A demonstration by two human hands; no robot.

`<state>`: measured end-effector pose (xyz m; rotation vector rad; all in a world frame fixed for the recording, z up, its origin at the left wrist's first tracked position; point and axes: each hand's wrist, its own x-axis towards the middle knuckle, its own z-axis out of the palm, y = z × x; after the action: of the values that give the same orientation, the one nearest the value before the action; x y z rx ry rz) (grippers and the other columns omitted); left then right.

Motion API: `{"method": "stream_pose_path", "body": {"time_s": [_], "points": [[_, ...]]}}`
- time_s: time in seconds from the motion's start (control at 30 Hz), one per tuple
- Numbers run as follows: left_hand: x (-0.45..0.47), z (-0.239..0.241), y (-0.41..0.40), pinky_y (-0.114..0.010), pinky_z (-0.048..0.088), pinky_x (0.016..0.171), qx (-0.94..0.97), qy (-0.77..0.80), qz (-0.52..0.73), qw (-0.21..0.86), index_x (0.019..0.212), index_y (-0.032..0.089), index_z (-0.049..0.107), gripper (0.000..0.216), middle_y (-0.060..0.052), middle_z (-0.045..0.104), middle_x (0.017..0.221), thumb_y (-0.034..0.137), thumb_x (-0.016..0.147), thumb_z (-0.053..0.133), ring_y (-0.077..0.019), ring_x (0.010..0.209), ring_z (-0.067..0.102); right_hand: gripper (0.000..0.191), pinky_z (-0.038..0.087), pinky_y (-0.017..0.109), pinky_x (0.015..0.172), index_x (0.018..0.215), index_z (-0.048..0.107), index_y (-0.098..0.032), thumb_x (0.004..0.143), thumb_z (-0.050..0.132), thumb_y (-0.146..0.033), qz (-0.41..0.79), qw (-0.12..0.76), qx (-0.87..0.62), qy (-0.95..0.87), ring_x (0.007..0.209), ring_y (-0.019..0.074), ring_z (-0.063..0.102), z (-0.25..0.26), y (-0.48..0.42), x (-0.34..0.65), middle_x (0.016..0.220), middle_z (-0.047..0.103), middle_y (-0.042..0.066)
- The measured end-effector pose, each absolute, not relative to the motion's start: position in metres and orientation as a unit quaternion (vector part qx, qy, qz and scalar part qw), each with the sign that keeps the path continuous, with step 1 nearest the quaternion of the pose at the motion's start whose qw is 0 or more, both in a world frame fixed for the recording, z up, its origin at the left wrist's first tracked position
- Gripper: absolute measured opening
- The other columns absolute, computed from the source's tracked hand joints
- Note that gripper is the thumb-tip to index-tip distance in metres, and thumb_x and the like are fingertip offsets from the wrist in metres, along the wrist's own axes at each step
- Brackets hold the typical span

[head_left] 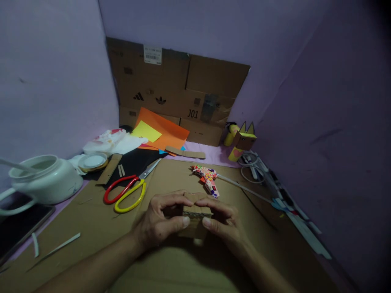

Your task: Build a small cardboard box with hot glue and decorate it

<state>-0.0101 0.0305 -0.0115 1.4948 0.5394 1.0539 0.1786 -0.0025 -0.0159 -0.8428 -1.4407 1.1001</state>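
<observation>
Between my hands is a small boxy piece of cardboard (pixel 197 211), its corrugated cut edge facing me. My left hand (pixel 163 217) grips its left side, thumb at the front edge and fingers over the top. On the right side my right hand (pixel 226 219) holds it the same way, thumb in front. Beyond the hands lies a patterned glue gun (pixel 207 177) with a long glue stick out of its back. Scissors with one red and one yellow handle (pixel 131 193) rest to the left, blades partly apart.
A white pot (pixel 45 179) and a dark phone-like slab (pixel 27 224) stand at left. Orange paper (pixel 161 128) leans before a large cardboard sheet (pixel 171 81) at the back. A yellow-and-brown paper animal figure (pixel 242 142) stands at back right. Paper strips (pixel 62 245) lie front left.
</observation>
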Motion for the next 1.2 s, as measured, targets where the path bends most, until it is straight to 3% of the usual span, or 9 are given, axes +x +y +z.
{"method": "stream_pose_path", "body": {"time_s": [0.6,0.8,1.03,1.2], "points": [[-0.0099,-0.0067,0.0317,-0.033,0.046,0.082,0.624,0.232,0.449,0.596,0.087,0.021,0.072,0.026,-0.004,0.070,0.097,0.013,0.063,0.069,-0.0228,0.095,0.062,0.028,0.045,0.035,0.088,0.101,0.071,-0.028,0.073,0.069,-0.030,0.476,0.522,-0.342,-0.620,0.102,0.0235,0.060,-0.0180,-0.0003,0.1834,0.109,0.068,0.003],[-0.0104,-0.0099,0.0329,-0.032,0.047,0.079,0.613,0.227,0.449,0.609,0.088,0.019,0.071,0.024,-0.005,0.069,0.096,0.015,0.065,0.069,-0.0210,0.090,0.063,0.027,0.046,0.037,0.086,0.099,0.071,-0.027,0.073,0.069,-0.030,0.486,0.516,-0.350,-0.612,0.104,0.0247,0.061,-0.0150,-0.0007,0.1821,0.110,0.068,0.006],[-0.0112,-0.0107,0.0319,-0.031,0.047,0.074,0.621,0.250,0.441,0.598,0.087,0.018,0.071,0.023,-0.005,0.068,0.090,0.018,0.064,0.069,-0.0210,0.085,0.062,0.023,0.050,0.033,0.075,0.095,0.073,-0.028,0.072,0.070,-0.031,0.445,0.532,-0.356,-0.626,0.090,0.0224,0.065,-0.0171,0.0003,0.1826,0.097,0.072,0.004],[-0.0120,-0.0083,0.0334,-0.031,0.047,0.075,0.641,0.234,0.435,0.587,0.088,0.017,0.070,0.022,-0.006,0.068,0.091,0.018,0.066,0.068,-0.0213,0.086,0.061,0.023,0.049,0.035,0.081,0.095,0.073,-0.028,0.073,0.069,-0.030,0.442,0.533,-0.346,-0.633,0.094,0.0231,0.065,-0.0166,0.0003,0.1826,0.100,0.072,0.004]]}}
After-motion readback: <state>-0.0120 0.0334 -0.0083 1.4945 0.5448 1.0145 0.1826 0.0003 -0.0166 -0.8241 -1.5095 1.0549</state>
